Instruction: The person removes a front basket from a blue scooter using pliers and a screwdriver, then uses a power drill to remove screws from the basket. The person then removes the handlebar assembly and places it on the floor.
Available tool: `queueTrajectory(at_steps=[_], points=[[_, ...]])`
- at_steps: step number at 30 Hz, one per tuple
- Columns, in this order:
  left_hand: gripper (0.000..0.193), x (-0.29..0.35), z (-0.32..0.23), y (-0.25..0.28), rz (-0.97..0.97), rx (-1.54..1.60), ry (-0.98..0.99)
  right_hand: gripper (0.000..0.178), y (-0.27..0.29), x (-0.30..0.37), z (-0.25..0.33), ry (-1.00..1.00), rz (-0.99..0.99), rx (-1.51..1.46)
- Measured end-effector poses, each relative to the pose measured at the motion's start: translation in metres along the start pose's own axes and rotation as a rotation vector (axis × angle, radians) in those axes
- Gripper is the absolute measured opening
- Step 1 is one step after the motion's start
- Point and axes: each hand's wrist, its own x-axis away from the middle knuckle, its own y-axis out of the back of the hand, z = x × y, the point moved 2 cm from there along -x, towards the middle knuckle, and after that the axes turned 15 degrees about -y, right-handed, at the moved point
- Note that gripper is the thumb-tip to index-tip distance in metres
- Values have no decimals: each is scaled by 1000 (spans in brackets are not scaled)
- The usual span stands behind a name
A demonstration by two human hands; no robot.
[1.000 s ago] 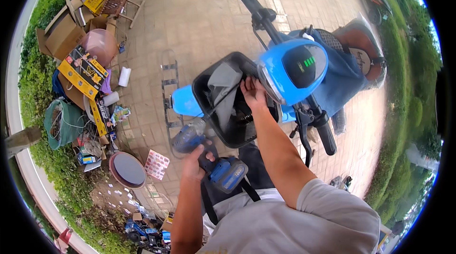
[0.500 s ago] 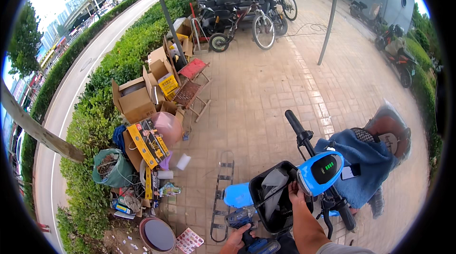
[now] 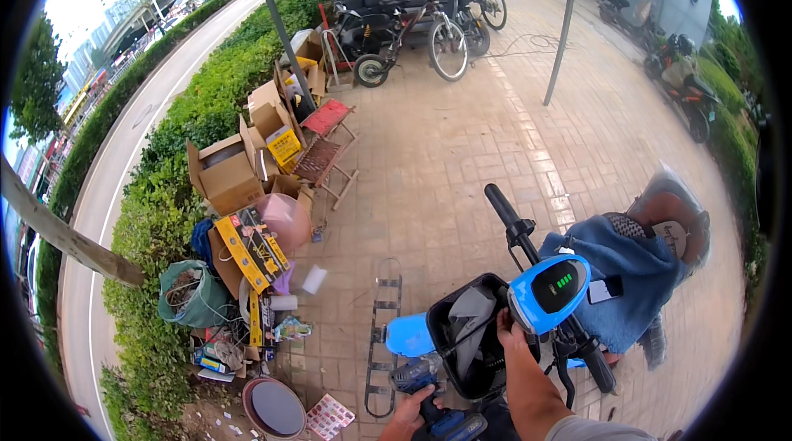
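Note:
My left hand (image 3: 410,410) is wrapped round the grip of a blue and black cordless drill (image 3: 415,376), held at the lower edge beside the basket. The scooter's black front basket (image 3: 452,335) has a grey cloth (image 3: 475,321) inside. My right hand (image 3: 511,334) reaches over the basket's right side. Its fingers are bent together against the underside of the blue scooter display housing (image 3: 540,319); what they pinch, if anything, is hidden. A lit green gauge shows on the housing. The black handlebar (image 3: 511,218) runs past it, and a blue fender (image 3: 409,335) sticks out left of the basket.
A blue cloth (image 3: 631,284) with a phone (image 3: 605,289) on it covers the scooter's right side. A metal rack (image 3: 383,350) lies on the paving at left. Cardboard boxes (image 3: 227,181), a red folding stool (image 3: 323,140) and a round tub (image 3: 274,408) line the hedge. Parked bikes (image 3: 448,45) stand ahead.
The whole view has shifted slightly, so the scene sits a little further left and up. Both hands keep nearly the same places, the drill still in my left.

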Motion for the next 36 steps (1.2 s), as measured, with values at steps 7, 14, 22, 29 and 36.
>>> queueTrajectory(at_steps=[7, 14, 22, 29, 36], points=[[28, -3, 4, -1, 17, -77, -1, 9, 0, -7, 14, 20, 42, -67], [27, 7, -6, -22, 31, -83, -107, 6, -17, 16, -4, 36, 90, 72], [31, 7, -8, -18, -1, -83, -83, 6, -30, 29, -12, -29, -17, 325], [31, 5, -4, -16, 23, -130, -52, 20, -32, 78, -35, 326, -397, 927], [31, -7, 13, -39, 76, -99, 29, 18, -17, 112, -27, 66, -232, 830]])
